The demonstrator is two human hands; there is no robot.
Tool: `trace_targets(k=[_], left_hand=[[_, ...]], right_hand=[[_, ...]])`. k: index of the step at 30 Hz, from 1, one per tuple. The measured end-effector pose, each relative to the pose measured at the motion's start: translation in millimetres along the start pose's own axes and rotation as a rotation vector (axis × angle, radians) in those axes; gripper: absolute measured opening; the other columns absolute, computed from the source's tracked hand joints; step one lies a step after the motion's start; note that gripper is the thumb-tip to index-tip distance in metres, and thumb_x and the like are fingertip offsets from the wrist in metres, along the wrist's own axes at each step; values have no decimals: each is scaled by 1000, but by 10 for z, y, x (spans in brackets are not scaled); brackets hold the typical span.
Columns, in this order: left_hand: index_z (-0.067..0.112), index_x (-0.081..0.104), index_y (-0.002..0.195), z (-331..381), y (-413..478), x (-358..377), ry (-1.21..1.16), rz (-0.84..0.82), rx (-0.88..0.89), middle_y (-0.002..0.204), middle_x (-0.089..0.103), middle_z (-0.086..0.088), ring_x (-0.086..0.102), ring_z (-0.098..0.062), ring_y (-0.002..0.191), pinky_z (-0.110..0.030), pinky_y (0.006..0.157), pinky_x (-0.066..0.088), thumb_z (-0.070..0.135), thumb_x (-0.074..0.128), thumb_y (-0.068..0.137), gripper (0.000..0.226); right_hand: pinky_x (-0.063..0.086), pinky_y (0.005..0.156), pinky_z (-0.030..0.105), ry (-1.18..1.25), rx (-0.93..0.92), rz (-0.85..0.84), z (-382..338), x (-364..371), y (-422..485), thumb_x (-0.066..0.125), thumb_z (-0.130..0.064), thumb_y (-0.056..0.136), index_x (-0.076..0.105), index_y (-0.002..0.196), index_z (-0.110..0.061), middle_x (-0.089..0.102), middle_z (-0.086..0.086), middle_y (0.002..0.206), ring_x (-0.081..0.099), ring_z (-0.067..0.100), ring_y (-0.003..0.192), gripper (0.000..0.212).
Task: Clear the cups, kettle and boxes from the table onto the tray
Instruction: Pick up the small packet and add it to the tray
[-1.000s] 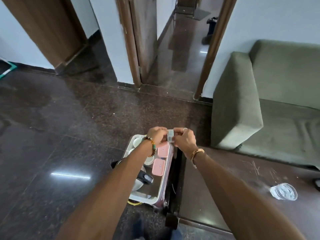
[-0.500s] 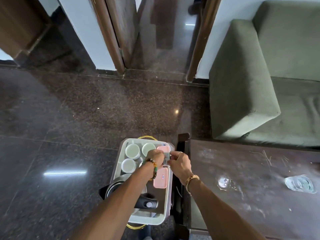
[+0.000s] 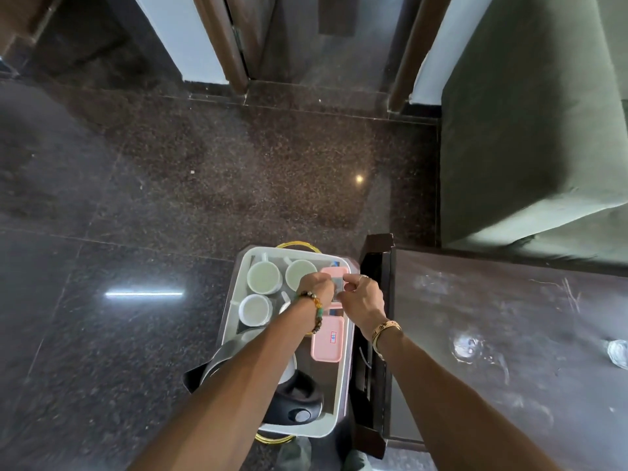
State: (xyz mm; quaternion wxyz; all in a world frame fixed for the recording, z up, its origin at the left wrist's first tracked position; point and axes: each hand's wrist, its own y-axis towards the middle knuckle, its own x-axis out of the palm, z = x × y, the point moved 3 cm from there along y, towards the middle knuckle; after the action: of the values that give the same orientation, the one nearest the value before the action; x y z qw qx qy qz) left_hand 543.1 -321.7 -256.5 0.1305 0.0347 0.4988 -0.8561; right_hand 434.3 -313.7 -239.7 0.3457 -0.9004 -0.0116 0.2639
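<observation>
A white tray (image 3: 234,294) stands beside the dark table (image 3: 509,317), left of its edge. On it are white cups (image 3: 263,277), a steel kettle with a black handle (image 3: 295,399) and a pink box (image 3: 328,338). A second pink box (image 3: 334,271) lies at the tray's far right corner. Over that corner my left hand (image 3: 317,288) and my right hand (image 3: 363,300) together pinch a small clear box (image 3: 338,283). My forearms hide part of the kettle and one cup.
A green sofa (image 3: 537,124) stands beyond the table at the right. Crumpled clear plastic (image 3: 616,348) and a wet mark (image 3: 470,346) lie on the table. Dark polished floor spreads left and ahead, with a doorway (image 3: 323,39) at the top.
The view tilted down. Both hands, still pinching the small box, lowered from above the tray to just over its far right corner.
</observation>
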Motion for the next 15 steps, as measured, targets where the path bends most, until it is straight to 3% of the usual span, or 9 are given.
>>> trace_targets(k=[3,6,10,14,15], left_hand=[[-3,58,112,-30,11,2,-132,-24,-78,89,57,-16,53,-25,78,-36,82,53,-3,40,94,26],[-5,60,109,-35,32,-8,-184,-87,-94,88,57,-16,55,-29,81,-42,86,53,-2,42,93,24],[-7,53,127,-30,-33,-2,-235,-92,-108,100,54,-16,58,-35,96,-39,68,50,-2,44,91,37],[-5,52,129,-72,-36,-43,-177,-80,-117,114,56,-18,57,-33,101,-46,94,48,1,44,92,38],[-4,54,127,-68,-67,-61,-148,-74,-112,112,58,-19,60,-32,97,-43,90,50,1,43,93,36]], right_hand=[[51,52,19,-38,-16,-16,-23,23,21,69,-7,77,76,98,-20,60,-18,65,61,7,62,25],[48,52,16,-37,-8,-14,-28,29,44,69,-8,78,76,95,-22,58,-21,67,60,2,63,23],[64,68,38,-28,22,-75,-9,84,50,69,-10,80,69,77,-26,68,-7,76,72,20,76,16],[63,65,35,-58,19,-58,-1,36,-10,67,-6,78,68,73,-19,62,-6,70,66,20,70,15],[59,59,30,-79,11,-54,-4,5,-43,65,-4,78,70,77,-14,60,-4,69,62,19,66,11]])
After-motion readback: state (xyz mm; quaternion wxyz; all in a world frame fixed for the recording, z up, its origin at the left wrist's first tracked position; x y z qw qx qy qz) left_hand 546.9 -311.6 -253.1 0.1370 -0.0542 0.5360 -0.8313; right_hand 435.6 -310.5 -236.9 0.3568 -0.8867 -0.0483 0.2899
